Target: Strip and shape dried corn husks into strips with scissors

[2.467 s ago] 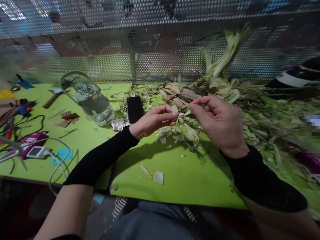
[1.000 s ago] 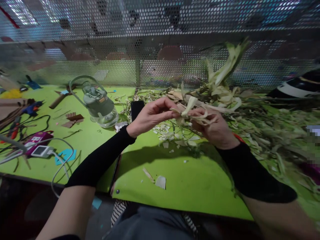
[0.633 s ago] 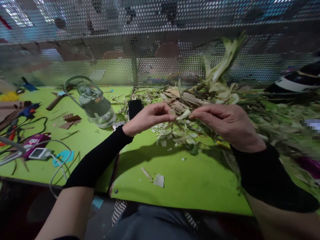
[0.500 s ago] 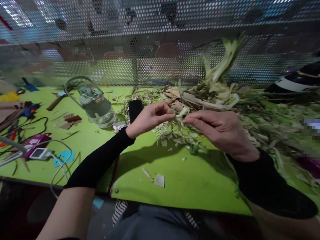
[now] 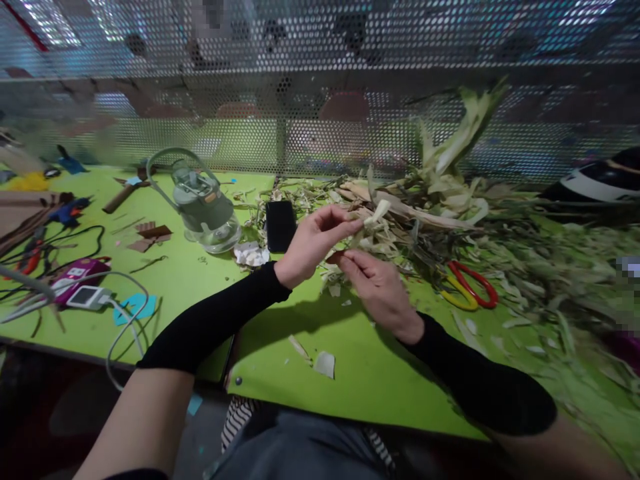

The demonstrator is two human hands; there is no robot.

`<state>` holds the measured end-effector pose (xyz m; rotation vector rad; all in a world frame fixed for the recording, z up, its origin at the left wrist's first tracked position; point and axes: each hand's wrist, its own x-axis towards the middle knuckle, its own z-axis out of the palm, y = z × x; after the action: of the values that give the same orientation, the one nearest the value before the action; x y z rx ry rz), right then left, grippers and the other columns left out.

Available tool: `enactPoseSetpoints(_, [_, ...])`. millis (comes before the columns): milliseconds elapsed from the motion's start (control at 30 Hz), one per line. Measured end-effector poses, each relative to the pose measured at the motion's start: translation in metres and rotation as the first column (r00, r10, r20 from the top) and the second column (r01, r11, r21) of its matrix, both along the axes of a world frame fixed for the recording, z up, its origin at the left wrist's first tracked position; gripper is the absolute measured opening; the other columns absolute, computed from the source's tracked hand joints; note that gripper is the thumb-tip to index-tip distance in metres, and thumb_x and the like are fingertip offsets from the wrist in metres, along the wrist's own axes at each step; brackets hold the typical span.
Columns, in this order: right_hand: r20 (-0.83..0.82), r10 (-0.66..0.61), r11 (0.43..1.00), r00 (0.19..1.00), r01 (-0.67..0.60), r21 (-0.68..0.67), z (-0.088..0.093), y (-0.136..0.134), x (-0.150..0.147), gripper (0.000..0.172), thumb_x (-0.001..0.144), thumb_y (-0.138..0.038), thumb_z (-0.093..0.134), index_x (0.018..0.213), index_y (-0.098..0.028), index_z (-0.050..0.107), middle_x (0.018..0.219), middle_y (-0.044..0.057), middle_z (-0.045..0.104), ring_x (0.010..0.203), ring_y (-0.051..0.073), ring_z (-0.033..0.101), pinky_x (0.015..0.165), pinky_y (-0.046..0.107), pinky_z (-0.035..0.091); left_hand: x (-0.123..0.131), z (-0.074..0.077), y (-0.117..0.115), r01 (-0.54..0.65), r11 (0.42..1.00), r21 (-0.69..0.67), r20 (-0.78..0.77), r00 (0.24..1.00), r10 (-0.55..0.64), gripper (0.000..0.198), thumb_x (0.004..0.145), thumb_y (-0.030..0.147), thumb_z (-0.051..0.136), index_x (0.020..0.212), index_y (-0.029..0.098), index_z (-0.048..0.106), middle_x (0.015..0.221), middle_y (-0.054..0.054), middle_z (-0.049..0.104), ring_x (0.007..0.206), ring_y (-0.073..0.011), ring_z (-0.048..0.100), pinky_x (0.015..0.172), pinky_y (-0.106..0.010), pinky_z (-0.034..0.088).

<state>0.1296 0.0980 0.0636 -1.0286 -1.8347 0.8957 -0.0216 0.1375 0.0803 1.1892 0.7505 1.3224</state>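
Note:
My left hand [image 5: 323, 241] is closed in a pinch on a pale, curled strip of corn husk [image 5: 379, 212], which sticks out past the thumb and fingertip. Just below and to the right, my right hand [image 5: 383, 288] has its thumb and fingers pressed together near the left palm. Whether anything sits between those fingertips is too small to make out. Behind the hands lies a heap of dry husks [image 5: 400, 200], with one tall pale husk [image 5: 463, 133] standing up from it. Scissors [image 5: 473, 287] with red and yellow handles lie right of my right hand.
A green-lidded water bottle [image 5: 205, 210] stands left of a black phone [image 5: 281, 227] and a crumpled white tissue [image 5: 251, 253]. Cables, a purple box [image 5: 83, 277] and cardboard scraps [image 5: 150, 233] lie further left. A perforated metal screen [image 5: 320, 120] rises behind the green table [image 5: 370, 380].
My right hand has moved left and down, from beside the husk strip to below my left hand. The scissors now show where it was. The view has shifted slightly.

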Motion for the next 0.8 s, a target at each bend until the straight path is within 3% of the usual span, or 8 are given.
enactPoseSetpoints(100, [-0.328,0.002,0.929,0.945,-0.123,-0.348,-0.015,0.000,-0.010,0.037,0.087,-0.059,0.073,0.084,-0.024,0.062,0.054,-0.011,0.033,0.045,0.009,0.025,0.044,0.025,0.024,0.003,0.000,-0.005,0.159,0.983,-0.095,0.049,0.987,-0.155,0.041,0.077,0.042,0.089,0.082,0.020,0.055,0.076,0.005,0.055,0.066,-0.0073,0.047,0.058,-0.024,0.036])
enactPoseSetpoints(200, [-0.418,0.006,0.874,0.909,-0.207,-0.439,-0.023,0.011,-0.009,0.047,0.079,-0.067,0.077,0.081,-0.025,0.058,0.055,-0.012,0.028,0.046,0.008,0.020,0.042,0.023,0.019,-0.002,0.004,-0.004,0.230,0.972,-0.056,0.058,0.972,-0.227,0.046,0.072,0.046,0.093,0.081,0.020,0.056,0.076,0.005,0.056,0.064,-0.0065,0.047,0.058,-0.024,0.038])
enactPoseSetpoints(367, [-0.351,0.028,0.930,0.936,-0.153,-0.335,-0.008,0.047,0.023,0.055,0.070,-0.072,0.084,0.076,-0.024,0.057,0.052,-0.014,0.028,0.046,0.007,0.017,0.044,0.024,0.016,-0.021,0.011,0.010,0.242,0.963,0.117,-0.060,0.970,-0.237,0.047,0.070,0.050,0.095,0.079,0.018,0.062,0.084,0.001,0.068,0.080,-0.0107,0.062,0.080,-0.028,0.051])
enactPoseSetpoints(433, [-0.299,0.034,0.949,0.954,-0.124,-0.290,0.004,0.058,0.038,0.052,0.072,-0.068,0.086,0.080,-0.022,0.064,0.055,-0.011,0.040,0.048,0.008,0.024,0.045,0.025,0.017,-0.026,0.012,0.012,0.335,0.937,0.095,-0.156,0.935,-0.319,0.046,0.071,0.050,0.094,0.081,0.016,0.065,0.085,-0.001,0.070,0.081,-0.0115,0.064,0.082,-0.030,0.051])
enactPoseSetpoints(567, [-0.030,0.112,0.981,0.993,-0.116,-0.157,0.023,0.063,0.058,0.047,0.083,-0.065,0.080,0.077,-0.019,0.072,0.053,-0.008,0.040,0.048,0.009,0.031,0.048,0.027,0.019,-0.026,0.011,0.009,0.524,0.851,-0.037,-0.312,0.803,-0.508,0.045,0.073,0.051,0.093,0.083,0.014,0.070,0.082,-0.003,0.072,0.078,-0.0119,0.064,0.081,-0.031,0.051])
enactPoseSetpoints(633, [0.038,0.091,0.995,0.995,-0.090,-0.040,0.029,0.059,0.061,0.043,0.089,-0.061,0.075,0.077,-0.020,0.071,0.056,-0.007,0.041,0.050,0.010,0.032,0.049,0.028,0.021,-0.025,0.009,0.009,0.478,0.877,-0.045,-0.329,0.822,-0.465,0.046,0.074,0.053,0.092,0.083,0.015,0.069,0.082,-0.002,0.071,0.078,-0.0114,0.063,0.081,-0.031,0.050])
enactPoseSetpoints(700, [-0.039,0.061,0.998,0.997,-0.060,0.036,0.032,0.053,0.061,0.038,0.092,-0.055,0.074,0.075,-0.022,0.066,0.059,-0.006,0.044,0.051,0.010,0.033,0.049,0.027,0.023,-0.024,0.004,0.010,0.377,0.926,-0.033,-0.319,0.874,-0.367,0.046,0.075,0.055,0.090,0.082,0.015,0.067,0.083,-0.002,0.071,0.078,-0.0107,0.062,0.080,-0.030,0.049])
enactPoseSetpoints(800, [-0.196,0.100,0.994,0.976,-0.106,-0.022,0.038,0.041,0.053,0.036,0.096,-0.050,0.070,0.076,-0.023,0.058,0.067,-0.004,0.053,0.051,0.009,0.036,0.048,0.026,0.027,-0.021,-0.003,0.014,0.303,0.952,-0.037,-0.303,0.904,-0.300,0.049,0.074,0.057,0.089,0.081,0.015,0.064,0.081,-0.001,0.069,0.076,-0.0101,0.059,0.079,-0.029,0.047])
